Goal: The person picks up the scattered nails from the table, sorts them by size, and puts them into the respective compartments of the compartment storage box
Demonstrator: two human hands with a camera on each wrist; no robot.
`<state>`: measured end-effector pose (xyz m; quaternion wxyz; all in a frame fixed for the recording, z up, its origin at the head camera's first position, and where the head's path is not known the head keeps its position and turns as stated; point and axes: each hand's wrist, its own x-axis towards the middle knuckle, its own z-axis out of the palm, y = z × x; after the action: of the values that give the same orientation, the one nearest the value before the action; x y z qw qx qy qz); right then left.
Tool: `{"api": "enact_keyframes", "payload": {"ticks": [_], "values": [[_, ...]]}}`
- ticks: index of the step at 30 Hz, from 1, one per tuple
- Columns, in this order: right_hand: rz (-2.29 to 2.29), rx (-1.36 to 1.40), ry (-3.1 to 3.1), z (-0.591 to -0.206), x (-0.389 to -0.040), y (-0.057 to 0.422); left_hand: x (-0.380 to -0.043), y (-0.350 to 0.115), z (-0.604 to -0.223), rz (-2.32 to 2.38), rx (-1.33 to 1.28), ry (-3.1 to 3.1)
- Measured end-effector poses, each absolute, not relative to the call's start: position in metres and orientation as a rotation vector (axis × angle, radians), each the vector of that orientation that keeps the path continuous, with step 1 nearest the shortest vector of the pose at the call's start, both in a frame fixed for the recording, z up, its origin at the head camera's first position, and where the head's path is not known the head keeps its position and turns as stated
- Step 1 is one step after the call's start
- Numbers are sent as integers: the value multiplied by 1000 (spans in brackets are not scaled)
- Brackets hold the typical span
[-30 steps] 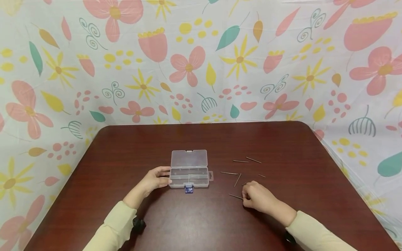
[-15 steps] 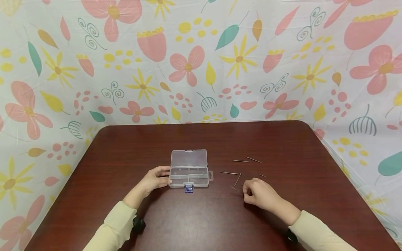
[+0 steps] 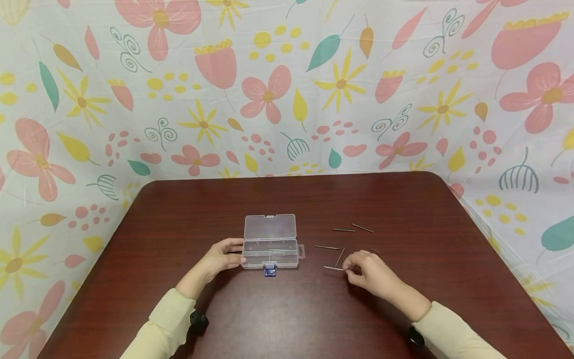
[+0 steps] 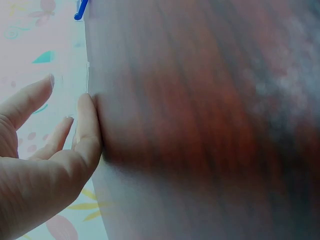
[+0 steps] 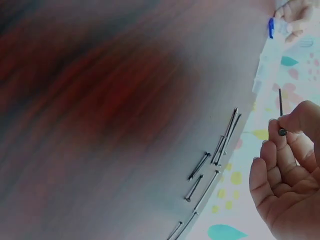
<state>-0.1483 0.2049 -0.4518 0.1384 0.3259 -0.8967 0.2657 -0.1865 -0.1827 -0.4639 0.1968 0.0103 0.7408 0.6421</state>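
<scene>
A clear plastic compartment box [image 3: 255, 260] stands with its lid [image 3: 270, 227] raised at the back and a blue latch [image 3: 269, 270] at the front. My left hand [image 3: 222, 257] touches the box's left side with fairly straight fingers; in the left wrist view its fingers [image 4: 87, 125] lie along the wall. Between thumb and forefinger, my right hand [image 3: 369, 274] pinches a nail [image 3: 333, 268], its tip towards the box. The right wrist view shows this nail [image 5: 281, 102] above the table, its head by the thumb. Something thin and pale lies inside the box; its kind is unclear.
Several loose nails lie right of the box, including one nail [image 3: 327, 247] nearest it, a slanted nail [image 3: 340, 257] close to the right hand and a nail [image 3: 362, 228] farther back. The dark table [image 3: 215, 199] meets a flowered cloth [image 3: 269, 144] behind.
My right hand has lifted the nail off the table and turned it so more of its shaft shows, pointing left. The left hand and the box have stayed put.
</scene>
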Motion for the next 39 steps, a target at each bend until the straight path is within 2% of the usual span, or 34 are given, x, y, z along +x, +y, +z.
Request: {"api": "enact_keyframes", "payload": {"ticks": [12, 23, 39], "values": [[881, 981, -2430, -453, -156, 195, -186, -184, -464, 1807, 19, 2070], [996, 848, -2434, -451, -164, 177, -188, -185, -466, 1829, 30, 2041], [1025, 855, -2421, -449, -187, 150, -189, -185, -468, 1805, 23, 2092]]}}
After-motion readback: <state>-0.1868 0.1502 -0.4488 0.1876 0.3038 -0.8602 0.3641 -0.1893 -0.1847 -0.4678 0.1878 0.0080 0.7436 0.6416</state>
